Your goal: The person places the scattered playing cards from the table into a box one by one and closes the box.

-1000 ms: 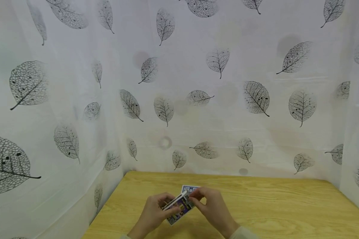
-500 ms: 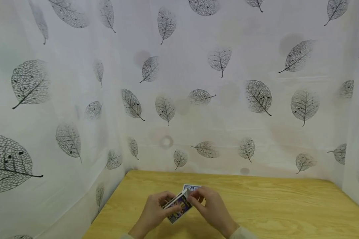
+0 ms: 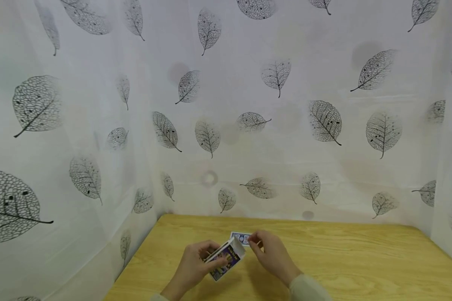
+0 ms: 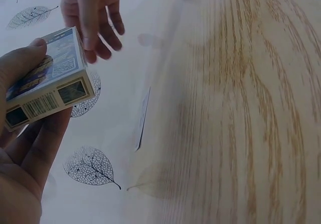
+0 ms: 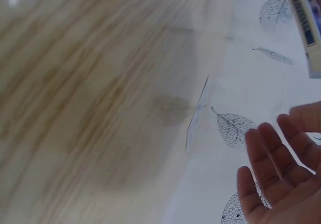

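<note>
My left hand [image 3: 192, 261] grips a small purple and white playing card box [image 3: 232, 254], thumb across its front and fingers behind. A pale flap [image 3: 239, 245] stands raised at the box's upper right end. Printed bars and dark panels show on the box's narrow side in the left wrist view. Just right of that end is my right hand [image 3: 270, 254], apart from the box, with relaxed, bent fingers [image 5: 273, 158] and nothing seen between them. Behind the box lies a blue and white patterned card [image 3: 240, 237] on the table, partly covered by box and right hand.
The yellow wood-grain table [image 3: 342, 259] runs to a white curtain [image 3: 278, 159] printed with dark skeleton leaves, which stands behind it and along both sides. Both wrist views show the card nearly edge-on.
My right hand has let go of the box's end and moved slightly up and right. The flap now shows fully raised. My left hand keeps its hold on the box.
</note>
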Available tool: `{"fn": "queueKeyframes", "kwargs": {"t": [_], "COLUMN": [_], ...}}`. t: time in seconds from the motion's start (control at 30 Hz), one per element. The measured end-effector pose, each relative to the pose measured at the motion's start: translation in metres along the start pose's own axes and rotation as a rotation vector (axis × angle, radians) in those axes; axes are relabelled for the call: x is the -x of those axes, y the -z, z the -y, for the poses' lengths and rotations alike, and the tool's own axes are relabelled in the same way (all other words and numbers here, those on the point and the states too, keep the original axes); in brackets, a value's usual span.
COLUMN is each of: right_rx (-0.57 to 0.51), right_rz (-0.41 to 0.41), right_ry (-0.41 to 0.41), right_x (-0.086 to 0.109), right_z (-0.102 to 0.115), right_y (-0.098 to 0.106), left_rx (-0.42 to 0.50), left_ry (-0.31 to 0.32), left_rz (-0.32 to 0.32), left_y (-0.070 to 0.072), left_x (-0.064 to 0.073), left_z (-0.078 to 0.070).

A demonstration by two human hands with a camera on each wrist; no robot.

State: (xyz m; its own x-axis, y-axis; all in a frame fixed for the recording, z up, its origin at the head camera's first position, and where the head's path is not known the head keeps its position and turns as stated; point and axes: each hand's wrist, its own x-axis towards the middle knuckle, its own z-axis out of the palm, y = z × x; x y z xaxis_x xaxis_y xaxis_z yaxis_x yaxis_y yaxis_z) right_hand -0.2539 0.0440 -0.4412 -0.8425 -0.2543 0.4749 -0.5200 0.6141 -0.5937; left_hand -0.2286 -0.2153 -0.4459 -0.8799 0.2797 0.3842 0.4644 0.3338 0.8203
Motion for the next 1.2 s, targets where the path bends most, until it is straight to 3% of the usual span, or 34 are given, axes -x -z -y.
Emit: {"fn": "queueKeyframes", "kwargs": {"t": [0.23, 0.47, 0.73, 1.0, 1.2], "right_rx": [0.109, 0.249, 0.261, 0.325, 0.355], "right_rz": [0.188, 0.274, 0.320, 0.341, 0.386], "right_ry": [0.037, 0.182, 0.111, 0.114, 0.035], "right_x": [-0.005, -0.006, -0.006, -0.007, -0.010], "right_z": [-0.020, -0.028, -0.026, -0.027, -0.030], "right_y": [-0.007, -0.015, -0.015, -0.015, -0.017], "left_rx": [-0.014, -0.012, -0.017, -0.003, 0.012], "left_ry": [0.002, 0.009, 0.005, -0.009, -0.018], "left_rz": [-0.005, -0.007, -0.005, -0.004, -0.005], "left_y": [0.000, 0.000, -0.001, -0.001, -0.001], "left_x": [0.000, 0.000, -0.001, 0.000, -0.001], "left_z": [0.001, -0.001, 0.000, 0.002, 0.005]}}
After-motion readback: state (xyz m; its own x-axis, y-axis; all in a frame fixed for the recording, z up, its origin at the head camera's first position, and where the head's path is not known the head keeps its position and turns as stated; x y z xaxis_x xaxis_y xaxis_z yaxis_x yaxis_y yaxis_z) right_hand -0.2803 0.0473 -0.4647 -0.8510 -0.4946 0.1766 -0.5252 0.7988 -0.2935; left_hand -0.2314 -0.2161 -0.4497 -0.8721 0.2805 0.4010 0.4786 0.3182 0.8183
